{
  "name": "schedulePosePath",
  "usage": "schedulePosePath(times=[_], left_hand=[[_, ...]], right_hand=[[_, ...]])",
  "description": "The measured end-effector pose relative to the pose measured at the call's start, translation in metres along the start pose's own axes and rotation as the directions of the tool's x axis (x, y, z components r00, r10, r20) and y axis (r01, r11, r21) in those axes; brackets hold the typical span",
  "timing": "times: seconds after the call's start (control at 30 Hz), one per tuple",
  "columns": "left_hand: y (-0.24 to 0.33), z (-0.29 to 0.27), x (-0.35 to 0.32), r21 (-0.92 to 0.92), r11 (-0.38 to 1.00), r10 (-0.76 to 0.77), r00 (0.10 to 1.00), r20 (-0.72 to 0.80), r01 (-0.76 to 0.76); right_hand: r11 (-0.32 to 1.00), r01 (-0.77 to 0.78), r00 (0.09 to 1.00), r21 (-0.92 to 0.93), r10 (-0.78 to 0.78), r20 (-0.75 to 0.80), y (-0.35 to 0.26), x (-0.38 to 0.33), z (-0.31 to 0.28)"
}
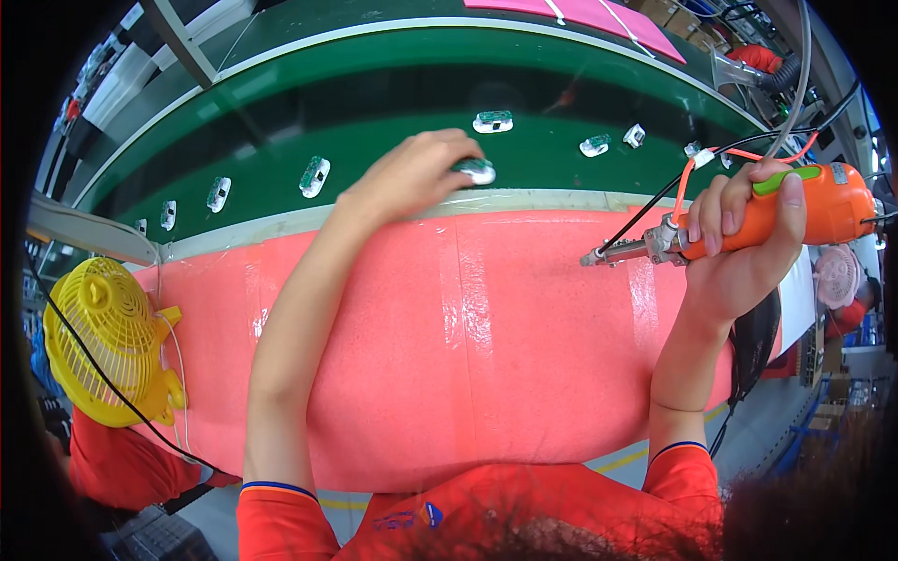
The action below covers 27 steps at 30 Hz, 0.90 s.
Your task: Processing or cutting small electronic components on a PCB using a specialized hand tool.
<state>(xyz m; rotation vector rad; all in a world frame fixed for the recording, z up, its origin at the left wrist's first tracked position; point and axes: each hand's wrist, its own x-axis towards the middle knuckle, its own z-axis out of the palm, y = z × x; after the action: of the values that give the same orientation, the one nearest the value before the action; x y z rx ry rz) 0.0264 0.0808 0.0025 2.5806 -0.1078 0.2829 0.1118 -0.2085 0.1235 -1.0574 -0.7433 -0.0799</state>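
My left hand (419, 170) reaches over the green conveyor belt (393, 131), its fingers closed on the left end of a small white housing with a green circuit board (480, 172). That housing is at the belt's near edge; the fingers hide part of it. My right hand (748, 220) is wrapped round an orange electric screwdriver (823, 208) with a green lever. Its metal tip (591, 258) points left, above the pink mat (543, 327). Another like housing (493, 122) lies on the belt just beyond my left hand.
More such housings (314, 176) lie along the belt on both sides. A yellow fan (103, 341) stands at the mat's left end. A black cable and an orange hose (686, 178) run from the screwdriver. People in red are at both sides. A pink sheet (599, 19) lies beyond the belt.
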Motion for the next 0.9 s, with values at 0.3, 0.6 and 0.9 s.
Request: schedulePosePath(times=[0.3,0.6,0.9], left_hand=[[0.076,0.052,-0.002,-0.154,0.946,0.307,0.941,0.140,-0.286],[0.077,0.050,-0.007,-0.147,0.952,0.292,0.943,0.158,-0.270],[0.079,0.056,-0.004,-0.149,0.946,0.304,0.946,0.111,-0.286]], right_hand=[[0.998,-0.055,0.998,0.032,0.054,0.036,-0.003,-0.002,0.004],[0.997,-0.064,0.995,0.047,0.060,0.076,0.003,-0.008,0.007],[0.997,-0.072,0.996,0.007,0.072,0.054,0.005,-0.012,0.012]])
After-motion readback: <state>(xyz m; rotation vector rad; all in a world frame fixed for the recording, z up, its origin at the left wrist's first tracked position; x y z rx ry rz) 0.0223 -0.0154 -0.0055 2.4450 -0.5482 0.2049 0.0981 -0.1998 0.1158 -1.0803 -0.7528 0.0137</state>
